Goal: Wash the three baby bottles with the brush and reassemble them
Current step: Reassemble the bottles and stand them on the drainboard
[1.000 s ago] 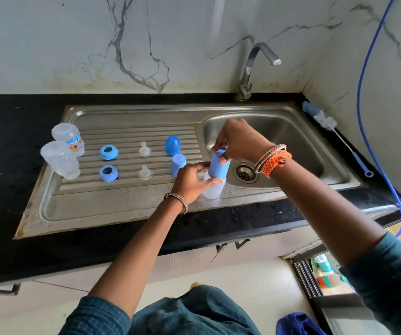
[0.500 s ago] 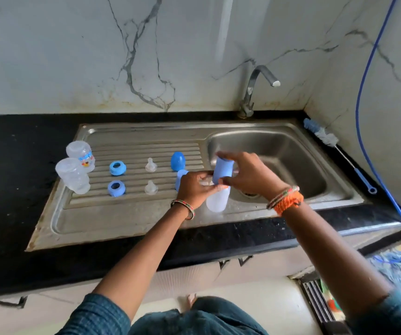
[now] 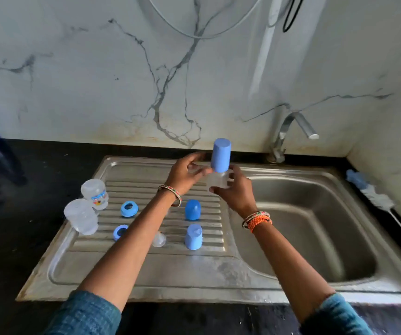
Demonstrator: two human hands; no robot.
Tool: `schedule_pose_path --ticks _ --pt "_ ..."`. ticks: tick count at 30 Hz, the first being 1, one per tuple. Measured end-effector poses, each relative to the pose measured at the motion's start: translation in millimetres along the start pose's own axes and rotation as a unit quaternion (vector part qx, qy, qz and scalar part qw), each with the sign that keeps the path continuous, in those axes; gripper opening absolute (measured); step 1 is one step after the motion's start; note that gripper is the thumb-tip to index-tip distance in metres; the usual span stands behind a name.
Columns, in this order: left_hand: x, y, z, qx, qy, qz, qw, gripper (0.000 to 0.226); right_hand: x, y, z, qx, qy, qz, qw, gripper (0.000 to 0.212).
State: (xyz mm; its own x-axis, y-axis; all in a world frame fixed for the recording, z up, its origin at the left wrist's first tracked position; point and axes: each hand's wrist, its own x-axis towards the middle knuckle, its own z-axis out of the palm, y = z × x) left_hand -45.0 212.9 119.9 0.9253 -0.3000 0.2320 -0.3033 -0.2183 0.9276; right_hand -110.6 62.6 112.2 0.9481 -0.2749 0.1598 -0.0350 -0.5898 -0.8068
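Observation:
A baby bottle [image 3: 219, 180] with a clear body and a tall blue cap [image 3: 221, 154] is held upright in the air over the drainboard's far edge. My right hand [image 3: 237, 192] grips its clear body from the right. To its left, my left hand [image 3: 185, 172] has loosely spread fingers, and the thumb tip reaches the bottle's neck. Two clear bottle bodies [image 3: 94, 193] [image 3: 81, 216] stand at the drainboard's left end. Near them lie two blue rings [image 3: 129, 209] [image 3: 119, 232], a clear nipple [image 3: 159, 239] and two blue caps [image 3: 192, 209] [image 3: 194, 236]. The bottle brush [image 3: 376, 197] lies on the right counter.
The steel sink basin [image 3: 303, 226] lies to the right, with the faucet [image 3: 289, 134] behind it. The ribbed drainboard [image 3: 146, 267] has bare metal along its near side. Black counter surrounds the sink, against a marble wall.
Both hands have raised the capped bottle from beside the basin up and away from me. My right hand now grips its clear body and my left hand's grip has loosened. The camera tilted up.

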Motion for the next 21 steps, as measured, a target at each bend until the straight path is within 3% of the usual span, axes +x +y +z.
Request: schedule_pose_path --ticks 6,14,21 --pt "28 -58 -31 0.028 0.083 -0.083 0.993 0.027 72 34 48 0.012 -0.015 0.02 1.0 0.067" --pt "55 -102 -33 0.046 0.106 -0.126 0.985 0.027 133 65 102 0.007 -0.032 0.01 0.999 0.068" --pt "61 -120 -28 0.026 0.103 -0.158 0.982 0.025 140 75 118 -0.023 -0.037 -0.008 0.999 0.071"
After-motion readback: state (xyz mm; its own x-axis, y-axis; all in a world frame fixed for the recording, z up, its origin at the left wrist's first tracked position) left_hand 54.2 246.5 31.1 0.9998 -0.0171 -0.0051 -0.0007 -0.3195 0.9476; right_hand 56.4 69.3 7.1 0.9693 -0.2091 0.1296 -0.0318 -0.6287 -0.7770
